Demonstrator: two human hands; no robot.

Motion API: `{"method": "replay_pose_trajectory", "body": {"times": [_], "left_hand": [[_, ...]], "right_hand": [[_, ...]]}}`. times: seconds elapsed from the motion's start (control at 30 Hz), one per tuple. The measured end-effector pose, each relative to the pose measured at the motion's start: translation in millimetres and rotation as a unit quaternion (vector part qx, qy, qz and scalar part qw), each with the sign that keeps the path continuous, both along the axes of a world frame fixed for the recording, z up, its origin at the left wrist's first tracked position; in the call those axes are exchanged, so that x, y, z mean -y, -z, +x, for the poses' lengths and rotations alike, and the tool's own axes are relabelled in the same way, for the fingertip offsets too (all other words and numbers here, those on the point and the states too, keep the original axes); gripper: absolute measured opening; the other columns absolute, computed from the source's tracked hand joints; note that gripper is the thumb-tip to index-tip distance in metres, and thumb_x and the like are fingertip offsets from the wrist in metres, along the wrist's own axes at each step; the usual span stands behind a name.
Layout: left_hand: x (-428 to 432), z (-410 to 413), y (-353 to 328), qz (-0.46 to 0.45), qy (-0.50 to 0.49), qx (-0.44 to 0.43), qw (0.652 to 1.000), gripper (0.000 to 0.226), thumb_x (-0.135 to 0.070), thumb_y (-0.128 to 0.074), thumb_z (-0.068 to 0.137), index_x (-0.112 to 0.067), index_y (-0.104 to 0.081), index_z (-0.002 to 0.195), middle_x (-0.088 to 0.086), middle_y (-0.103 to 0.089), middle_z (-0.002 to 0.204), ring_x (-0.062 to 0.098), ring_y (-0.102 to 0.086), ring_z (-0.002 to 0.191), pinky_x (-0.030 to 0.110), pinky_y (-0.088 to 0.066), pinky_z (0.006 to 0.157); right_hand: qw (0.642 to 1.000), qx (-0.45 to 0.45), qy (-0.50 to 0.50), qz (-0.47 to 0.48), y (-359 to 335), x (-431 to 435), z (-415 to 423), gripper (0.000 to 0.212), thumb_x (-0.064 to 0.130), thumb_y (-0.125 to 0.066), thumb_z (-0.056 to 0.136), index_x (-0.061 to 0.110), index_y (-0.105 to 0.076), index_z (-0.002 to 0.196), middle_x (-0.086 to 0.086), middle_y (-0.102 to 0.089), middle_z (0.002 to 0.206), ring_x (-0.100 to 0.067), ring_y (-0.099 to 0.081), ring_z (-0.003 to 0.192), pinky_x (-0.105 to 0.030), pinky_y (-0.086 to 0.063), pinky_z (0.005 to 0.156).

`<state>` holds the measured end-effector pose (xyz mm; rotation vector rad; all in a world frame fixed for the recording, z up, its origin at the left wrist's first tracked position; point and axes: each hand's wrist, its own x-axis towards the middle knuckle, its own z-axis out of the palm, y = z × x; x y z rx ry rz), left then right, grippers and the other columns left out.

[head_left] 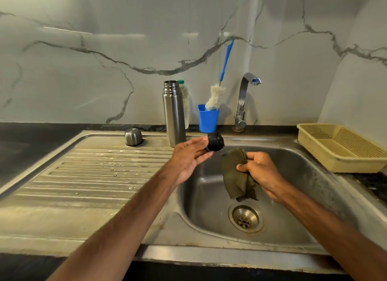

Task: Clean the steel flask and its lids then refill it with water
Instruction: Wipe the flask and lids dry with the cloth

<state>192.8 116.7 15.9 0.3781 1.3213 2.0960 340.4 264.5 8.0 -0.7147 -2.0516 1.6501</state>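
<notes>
At the centre of the frame, the blue plastic cup [207, 120] is holding a bottle brush [215, 96], its fluffy white head sitting in the cup and its thin blue handle leaning up against the veined marble wall. Just left of it, the steel flask [173, 115] is standing upright and uncapped on the back ledge of the sink, a tall brushed-metal cylinder with a threaded neck. A clear plastic bottle [185, 104] with a green cap is showing behind it. Further left, the domed steel cap [133, 136] is resting on the ribbed drainboard [94, 176]. The hands are working apart over the rounded steel sink basin [293, 176], above its round drain [245, 218]. The left hand [188, 159] is pinching the round black lid [215, 144] at its fingertips, and the right hand [259, 171] is gripping a crumpled olive-green cloth [234, 176] that is hanging down in soft folds. A curved chrome tap [244, 100] is rising behind the basin. At the right edge, a pale yellow perforated basket [339, 148] is sitting on the dark surface.
</notes>
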Motion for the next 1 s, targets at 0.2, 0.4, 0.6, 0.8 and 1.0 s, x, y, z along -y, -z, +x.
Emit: {"method": "replay_pose_trajectory", "body": {"times": [0.2,0.4,0.6,0.8,1.0], "left_hand": [[6.4,1.3,-12.6,0.123,0.019,0.182,0.975,0.034,0.006,-0.060,0.096,0.010,-0.053,0.129,0.034,-0.064,0.126,0.039,-0.065,0.118,0.043,-0.060,0.090],[21.0,-12.6,-17.3,0.159,-0.039,0.235,0.958,0.036,0.002,-0.060,0.098,0.006,-0.054,0.133,0.032,-0.062,0.130,0.040,-0.064,0.122,0.041,-0.062,0.083],[44.8,-36.5,-7.5,0.139,-0.049,0.240,0.959,0.033,-0.005,-0.059,0.101,0.006,-0.057,0.132,0.033,-0.065,0.123,0.039,-0.070,0.109,0.033,-0.065,0.066],[76.3,-67.0,-14.2,-0.042,-0.148,-0.017,0.988,0.016,-0.010,-0.069,0.096,-0.001,-0.067,0.110,0.026,-0.070,0.115,0.030,-0.073,0.099,0.038,-0.064,0.081],[91.9,-113.1,-15.9,-0.306,-0.288,-0.389,0.820,0.035,-0.019,-0.091,0.074,-0.009,-0.080,0.106,0.005,-0.078,0.102,0.017,-0.073,0.092,0.033,-0.059,0.088]], "right_hand": [[0.997,0.007,0.020,-0.070,-5.9,-0.2,-8.1,0.023,-0.007,-0.059,0.090,0.004,-0.071,0.106,-0.015,-0.076,0.099,-0.029,-0.072,0.097,-0.038,-0.059,0.083],[0.991,-0.009,0.025,-0.130,-16.2,18.3,-38.3,0.025,-0.010,-0.057,0.088,-0.003,-0.069,0.109,-0.021,-0.073,0.102,-0.032,-0.070,0.097,-0.044,-0.058,0.088],[0.986,-0.029,0.035,-0.162,-20.0,41.2,-78.1,0.020,-0.013,-0.058,0.086,-0.005,-0.067,0.102,-0.022,-0.072,0.095,-0.031,-0.071,0.087,-0.044,-0.059,0.081],[0.986,-0.039,0.035,-0.159,0.5,51.8,-97.0,0.020,-0.012,-0.057,0.086,0.000,-0.069,0.098,-0.016,-0.073,0.092,-0.029,-0.070,0.087,-0.044,-0.059,0.082],[0.982,-0.062,0.050,-0.170,16.3,52.7,-107.5,0.024,-0.011,-0.057,0.087,0.010,-0.068,0.091,-0.009,-0.073,0.090,-0.025,-0.069,0.085,-0.036,-0.057,0.072]]}}
